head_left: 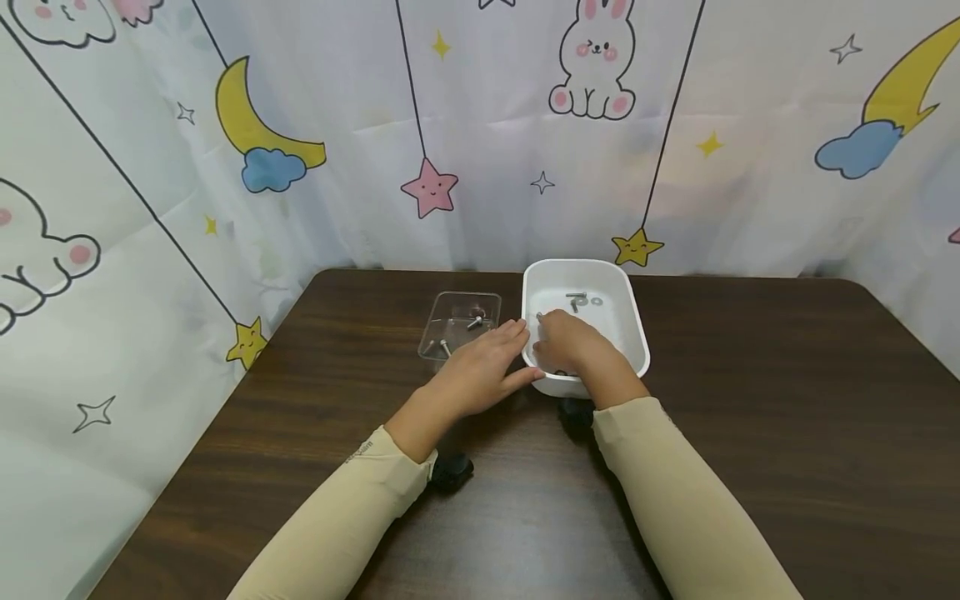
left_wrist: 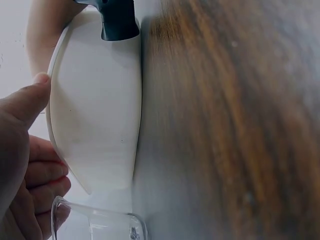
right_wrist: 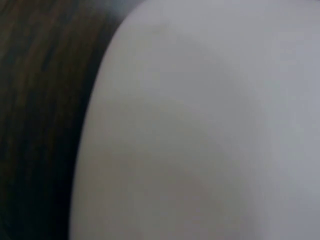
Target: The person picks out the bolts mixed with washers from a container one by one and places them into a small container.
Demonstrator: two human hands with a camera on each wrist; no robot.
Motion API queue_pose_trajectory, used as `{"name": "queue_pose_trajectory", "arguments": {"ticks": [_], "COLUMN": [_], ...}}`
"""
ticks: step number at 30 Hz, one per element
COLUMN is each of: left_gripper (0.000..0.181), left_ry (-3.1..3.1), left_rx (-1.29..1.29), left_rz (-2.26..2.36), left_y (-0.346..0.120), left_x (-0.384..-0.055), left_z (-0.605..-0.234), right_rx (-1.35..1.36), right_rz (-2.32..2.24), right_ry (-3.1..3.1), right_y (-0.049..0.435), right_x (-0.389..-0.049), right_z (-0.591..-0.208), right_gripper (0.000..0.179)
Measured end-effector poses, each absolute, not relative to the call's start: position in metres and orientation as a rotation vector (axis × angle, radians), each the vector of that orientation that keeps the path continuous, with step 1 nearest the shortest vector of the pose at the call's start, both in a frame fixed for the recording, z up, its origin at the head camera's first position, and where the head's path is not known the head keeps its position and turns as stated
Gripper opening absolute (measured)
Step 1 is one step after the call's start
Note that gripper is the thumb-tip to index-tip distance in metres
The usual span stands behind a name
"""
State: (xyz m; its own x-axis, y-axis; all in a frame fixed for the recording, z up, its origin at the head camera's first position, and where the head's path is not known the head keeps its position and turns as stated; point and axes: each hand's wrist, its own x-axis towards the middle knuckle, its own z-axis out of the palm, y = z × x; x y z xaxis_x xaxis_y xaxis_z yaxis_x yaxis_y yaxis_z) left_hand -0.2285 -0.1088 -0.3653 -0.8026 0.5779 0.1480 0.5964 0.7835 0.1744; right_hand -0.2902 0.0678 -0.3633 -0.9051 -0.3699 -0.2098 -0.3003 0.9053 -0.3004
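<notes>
My left hand rests against the near left corner of a white plastic tub, fingers stretched along its left side. In the left wrist view the thumb touches the tub's rim. My right hand reaches down inside the tub with bent fingers; its fingertips are mostly hidden. A small metal piece shows beside them, and I cannot tell whether it is pinched. Farther back in the tub lie a bolt and a flat washer. Only the blurred white tub wall fills most of the right wrist view.
A clear plastic box stands left of the tub, partly behind my left hand, with a bolt and another bolt in it. Dark wrist devices sit under both sleeves. A patterned curtain hangs behind the brown table.
</notes>
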Motion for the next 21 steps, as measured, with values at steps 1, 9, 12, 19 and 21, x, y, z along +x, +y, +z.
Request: {"name": "queue_pose_trajectory", "arguments": {"ticks": [1,9,12,19,21], "left_gripper": [0.071,0.069,0.069,0.069,0.069], "left_ry": [-2.884,-2.851,-2.842,-2.854,-2.854], "left_rx": [-0.951,-0.959,-0.965,-0.957,-0.959], "left_rz": [-0.328,-0.349,-0.354,-0.369,-0.378], "left_y": [-0.1087,-0.1091,-0.1096,-0.1097,-0.1096], "left_x": [-0.2287,-0.2299,-0.2301,-0.2299,-0.2298], "left_z": [-0.3657,-0.3675,-0.368,-0.3676,-0.3675], "right_rx": [-0.513,-0.471,-0.486,-0.47,-0.47], "right_rz": [-0.37,-0.464,-0.443,-0.442,-0.415], "right_ry": [2.829,2.937,2.944,2.917,2.894], "right_y": [0.068,0.0707,0.0711,0.0712,0.0713], "right_x": [-0.2897,-0.2886,-0.2888,-0.2875,-0.2857], "right_z": [-0.3632,-0.3605,-0.3602,-0.36,-0.3595], "right_gripper": [0.055,0.02,0.024,0.022,0.027]}}
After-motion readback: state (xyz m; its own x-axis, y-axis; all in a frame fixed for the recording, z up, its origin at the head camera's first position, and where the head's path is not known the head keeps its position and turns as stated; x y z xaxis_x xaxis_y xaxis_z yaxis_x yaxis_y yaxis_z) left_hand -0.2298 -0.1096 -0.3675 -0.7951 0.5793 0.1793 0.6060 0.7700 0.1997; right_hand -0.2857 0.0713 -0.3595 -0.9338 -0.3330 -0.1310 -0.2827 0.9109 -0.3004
